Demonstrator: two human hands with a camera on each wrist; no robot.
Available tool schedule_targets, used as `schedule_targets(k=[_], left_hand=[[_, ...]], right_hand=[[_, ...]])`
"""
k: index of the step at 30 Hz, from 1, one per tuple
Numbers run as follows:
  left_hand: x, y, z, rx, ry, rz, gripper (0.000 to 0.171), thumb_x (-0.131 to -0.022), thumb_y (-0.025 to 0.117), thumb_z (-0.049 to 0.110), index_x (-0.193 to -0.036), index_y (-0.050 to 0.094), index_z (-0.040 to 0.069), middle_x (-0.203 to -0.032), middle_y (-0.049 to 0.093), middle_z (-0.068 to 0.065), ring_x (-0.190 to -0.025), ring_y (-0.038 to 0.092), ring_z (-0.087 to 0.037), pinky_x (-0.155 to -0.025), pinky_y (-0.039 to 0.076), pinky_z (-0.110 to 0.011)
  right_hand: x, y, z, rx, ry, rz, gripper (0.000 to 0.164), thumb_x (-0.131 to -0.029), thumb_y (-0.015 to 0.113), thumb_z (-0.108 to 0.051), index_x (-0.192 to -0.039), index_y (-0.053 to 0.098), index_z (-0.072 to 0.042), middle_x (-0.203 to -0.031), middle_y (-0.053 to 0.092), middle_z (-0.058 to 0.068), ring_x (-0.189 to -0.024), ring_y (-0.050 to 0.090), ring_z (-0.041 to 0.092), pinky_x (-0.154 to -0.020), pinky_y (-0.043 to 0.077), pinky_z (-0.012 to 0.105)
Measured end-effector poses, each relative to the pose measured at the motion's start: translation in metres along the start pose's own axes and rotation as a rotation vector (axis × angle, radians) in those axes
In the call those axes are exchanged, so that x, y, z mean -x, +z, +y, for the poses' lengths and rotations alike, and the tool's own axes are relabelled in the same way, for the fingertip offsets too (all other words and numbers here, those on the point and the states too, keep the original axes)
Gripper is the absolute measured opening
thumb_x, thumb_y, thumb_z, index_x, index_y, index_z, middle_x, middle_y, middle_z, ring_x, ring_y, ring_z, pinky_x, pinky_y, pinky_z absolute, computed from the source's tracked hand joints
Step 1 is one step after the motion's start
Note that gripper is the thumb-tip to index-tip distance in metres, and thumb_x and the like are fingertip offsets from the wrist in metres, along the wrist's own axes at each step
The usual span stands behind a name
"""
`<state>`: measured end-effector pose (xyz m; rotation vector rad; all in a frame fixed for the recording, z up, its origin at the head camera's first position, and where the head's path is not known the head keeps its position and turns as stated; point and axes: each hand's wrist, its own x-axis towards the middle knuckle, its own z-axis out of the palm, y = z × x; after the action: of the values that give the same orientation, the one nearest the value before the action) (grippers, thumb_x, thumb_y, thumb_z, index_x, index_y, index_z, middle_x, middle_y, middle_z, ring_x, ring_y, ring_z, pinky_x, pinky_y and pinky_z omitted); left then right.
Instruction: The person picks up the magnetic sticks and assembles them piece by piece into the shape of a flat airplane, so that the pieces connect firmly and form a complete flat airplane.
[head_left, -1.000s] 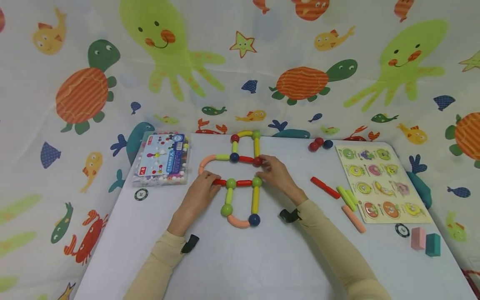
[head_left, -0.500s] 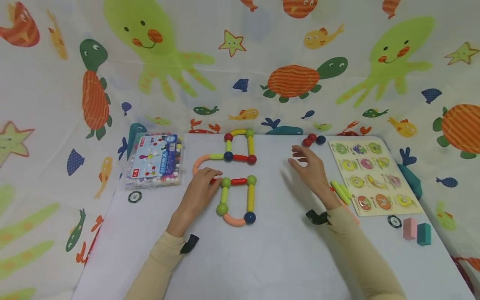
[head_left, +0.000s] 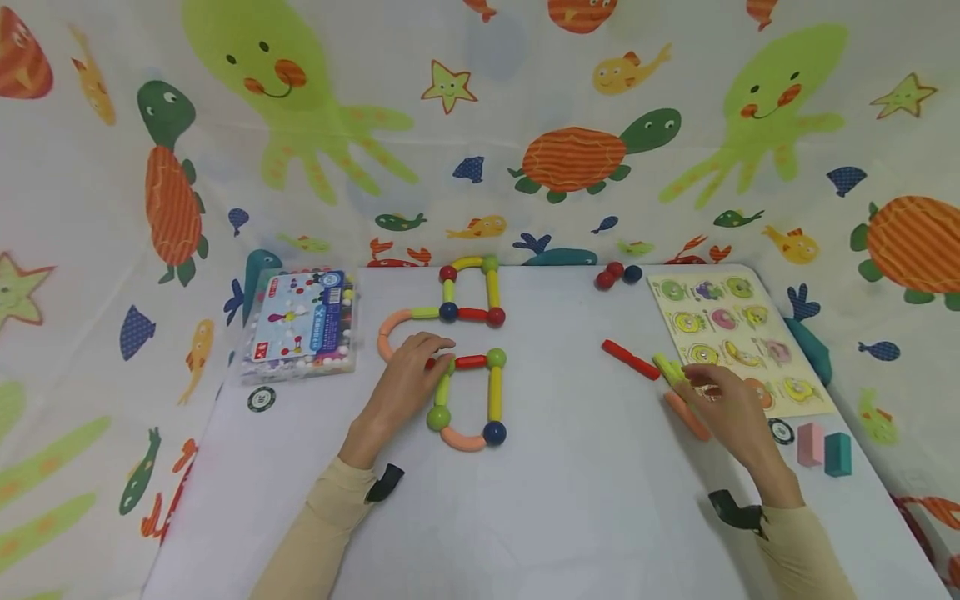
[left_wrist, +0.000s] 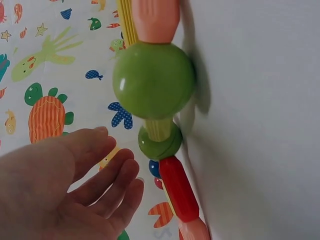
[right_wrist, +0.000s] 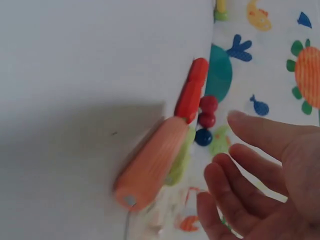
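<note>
The fingers of your left hand (head_left: 403,383) are relaxed and loosely parted, holding nothing, beside the stick-and-ball build (head_left: 495,395); those of your right hand (head_left: 729,408) are spread near the green sticks (head_left: 667,368) and pink stick (head_left: 686,416), likewise gripping nothing. Beyond on the bench (head_left: 585,500) lie red sticks (head_left: 632,359), a board (head_left: 699,306), balls (head_left: 604,281) and a box (head_left: 300,321).

Has both forearms (head_left: 318,521) angled inward and set well apart in the head view. Holds left hand (head_left: 405,375) near the middle with fingers (left_wrist: 117,187) loosely bent (thumb slightly apart). Holds right hand (head_left: 726,412) well out toward own right side, with fingers (right_wrist: 222,187) curved and thumb (right_wrist: 265,131) spread clear of them.
</note>
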<state>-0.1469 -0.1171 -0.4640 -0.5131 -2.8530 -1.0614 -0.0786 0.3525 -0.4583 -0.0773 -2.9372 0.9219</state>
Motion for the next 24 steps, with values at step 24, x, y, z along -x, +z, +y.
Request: schedule_targets(k=[24], left_hand=[[-0.018, 0.017, 0.002, 0.060, -0.010, -0.161, 0.032, -0.099, 0.068, 0.024, -0.127, 0.068, 0.009, -0.127, 0.066, -0.008, -0.121, 0.058, -0.025, -0.105, 0.049, -0.044]], right_hand=[[0.024, 0.015, 0.013, 0.084, -0.095, 0.056, 0.032, -0.087, 0.080, -0.008, -0.117, 0.071, -0.002, -0.096, 0.070, 0.011, -0.086, 0.060, 0.022, -0.068, 0.045, 0.012]])
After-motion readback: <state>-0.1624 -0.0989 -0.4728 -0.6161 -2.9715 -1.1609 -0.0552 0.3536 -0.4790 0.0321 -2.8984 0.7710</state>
